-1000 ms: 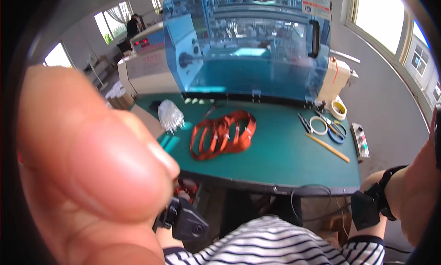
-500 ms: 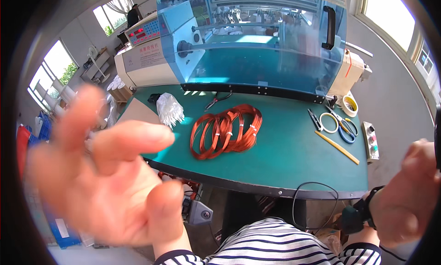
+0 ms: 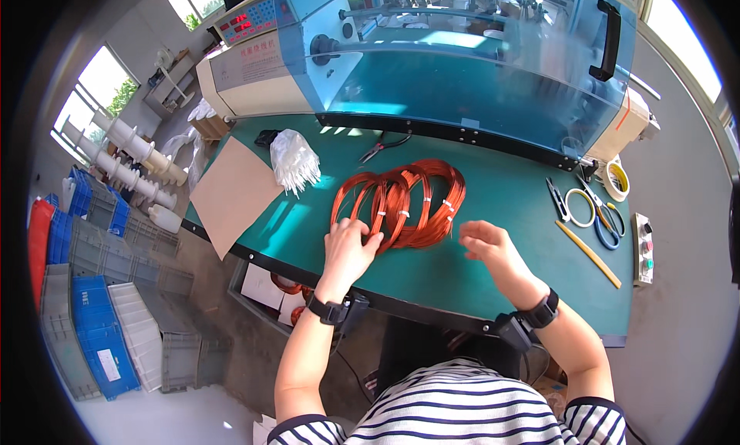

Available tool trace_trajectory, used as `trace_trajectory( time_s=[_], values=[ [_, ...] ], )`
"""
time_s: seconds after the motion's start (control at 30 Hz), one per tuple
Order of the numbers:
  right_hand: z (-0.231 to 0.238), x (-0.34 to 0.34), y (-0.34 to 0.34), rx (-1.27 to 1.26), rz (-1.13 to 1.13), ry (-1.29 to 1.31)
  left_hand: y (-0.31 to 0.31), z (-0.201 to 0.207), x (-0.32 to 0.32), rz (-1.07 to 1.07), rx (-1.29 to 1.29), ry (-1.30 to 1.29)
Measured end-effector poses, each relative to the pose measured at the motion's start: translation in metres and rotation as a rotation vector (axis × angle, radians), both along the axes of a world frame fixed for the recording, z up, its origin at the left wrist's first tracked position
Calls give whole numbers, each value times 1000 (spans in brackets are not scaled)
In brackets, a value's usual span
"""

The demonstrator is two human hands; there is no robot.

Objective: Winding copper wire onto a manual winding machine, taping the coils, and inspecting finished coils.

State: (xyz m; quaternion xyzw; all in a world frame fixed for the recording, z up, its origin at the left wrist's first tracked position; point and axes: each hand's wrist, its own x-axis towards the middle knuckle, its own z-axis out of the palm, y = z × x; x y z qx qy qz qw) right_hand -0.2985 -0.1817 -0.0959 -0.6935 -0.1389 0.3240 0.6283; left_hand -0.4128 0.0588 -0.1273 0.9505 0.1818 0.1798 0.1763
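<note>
**Here: copper coils and both hands on the green counter**

Leftmost, at nine o'clock from the coils, a brown cardboard sheet (image 3: 233, 192) overhangs the counter (image 3: 509, 214) edge; a bundle of white ties (image 3: 295, 161) lies beside it. Left hand (image 3: 348, 248), fingers spread, rests on the near rim of the copper wire coils (image 3: 401, 204), stacked mid-counter. Right hand (image 3: 487, 243), at four o'clock from the coils, just beside them, fingers loosely curled, holding nothing visible. Far right, at three o'clock: scissors (image 3: 601, 217), tape roll (image 3: 617, 180), yellow stick (image 3: 590, 252).
</note>
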Motion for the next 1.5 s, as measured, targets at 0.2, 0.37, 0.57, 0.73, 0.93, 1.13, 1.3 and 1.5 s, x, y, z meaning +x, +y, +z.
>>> trace_trajectory(
  time_s=[0.2, 0.37, 0.57, 0.73, 0.93, 1.13, 1.3, 1.5],
  values=[
    [-24, 16, 44, 58, -208, 73, -6, -9, 13, -140, -149, -97],
    [-20, 21, 51, 99, -293, 98, -18, -5, 17, -232, -33, -7],
    [-23, 16, 53, 136, -297, 66, -28, 8, 38, -432, 37, -136],
    [-35, 11, 49, 134, -268, 71, -46, 2, 43, -466, 43, 21],
    [-35, 12, 52, 162, -286, 80, -62, 2, 44, -254, 8, 130],
    [-28, 7, 55, 206, -289, 117, -70, 10, 55, -278, -9, 276],
    [-23, 1, 38, 232, -277, 142, -77, 3, 45, -288, -22, 171],
    [-39, 12, 25, 703, -84, 668, -70, 23, 29, -360, -655, 249]
  ],
)
